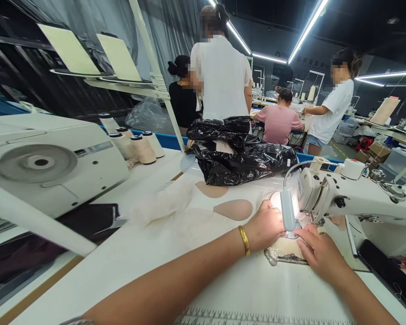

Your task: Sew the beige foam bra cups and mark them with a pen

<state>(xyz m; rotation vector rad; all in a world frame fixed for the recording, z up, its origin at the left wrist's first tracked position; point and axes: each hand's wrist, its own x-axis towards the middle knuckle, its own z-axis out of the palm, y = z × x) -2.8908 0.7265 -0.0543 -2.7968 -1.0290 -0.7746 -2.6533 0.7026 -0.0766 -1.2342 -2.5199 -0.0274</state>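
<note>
A white sewing machine (355, 194) stands at the right, and a small grey lamp (287, 210) on a bendy neck lights its needle area. My left hand (265, 225), with a gold bangle (244, 240) at the wrist, is left of the needle area. Its fingers are bent together beside brightly lit pale material, and the lamp hides their tips. What they hold cannot be made out. My right hand (321, 250) rests on the right of the needle area, thumb and forefinger apart. Two beige teardrop-shaped pieces (235, 210) lie on the table to the left.
A black plastic bag (237, 153) lies behind the beige pieces. Thread cones (144, 150) stand by another machine (54, 158) at the left. A ruler strip (257, 318) runs along the table's (149, 271) near edge. A dark phone-like object (389, 271) lies right. Several people are beyond.
</note>
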